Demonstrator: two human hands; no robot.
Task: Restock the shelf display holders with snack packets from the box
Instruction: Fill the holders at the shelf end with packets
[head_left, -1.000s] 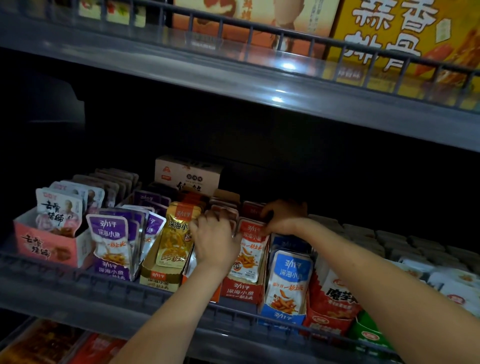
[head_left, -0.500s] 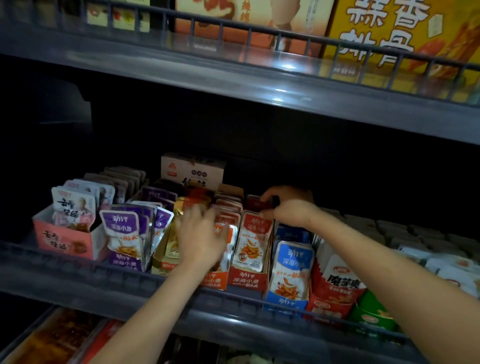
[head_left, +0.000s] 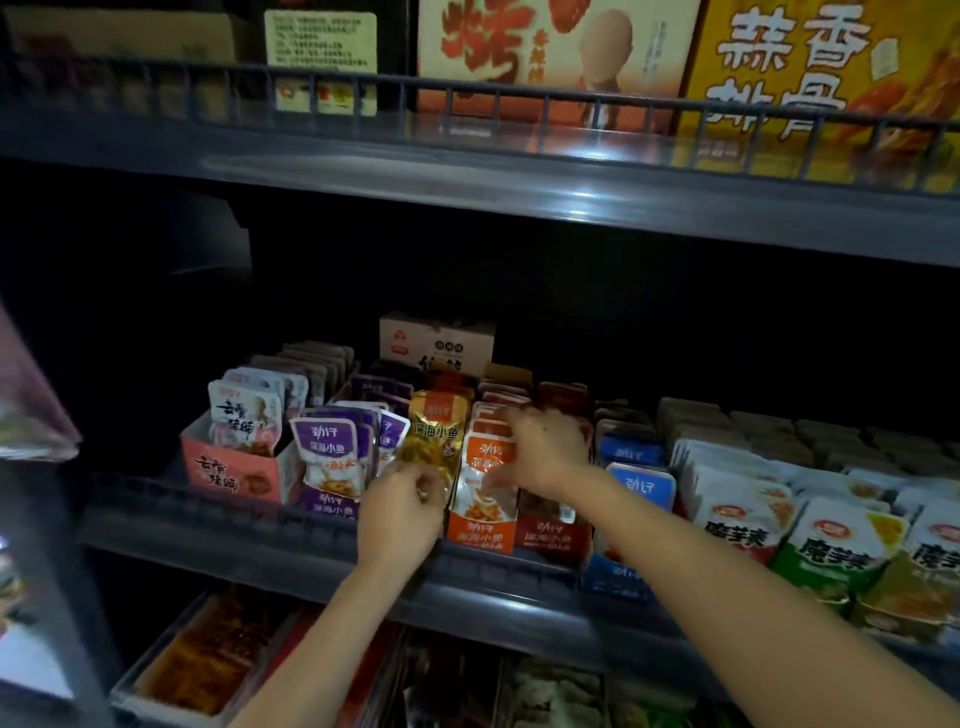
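Left grip (head_left: 402, 514) pinches the gold packet (head_left: 435, 441) at its lower edge; right grip (head_left: 545, 452) rests on the orange packets (head_left: 485, 467), hold unclear. All stand on the shelf (head_left: 208, 514). Packets look light, soft, slippery: take sealed edges.

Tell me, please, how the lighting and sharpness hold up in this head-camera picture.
Head view: dim overall, black behind the stock; glare streaks the upper shelf edge; the right hand is motion-blurred at the orange packets; wide-angle distortion bows straight lines.
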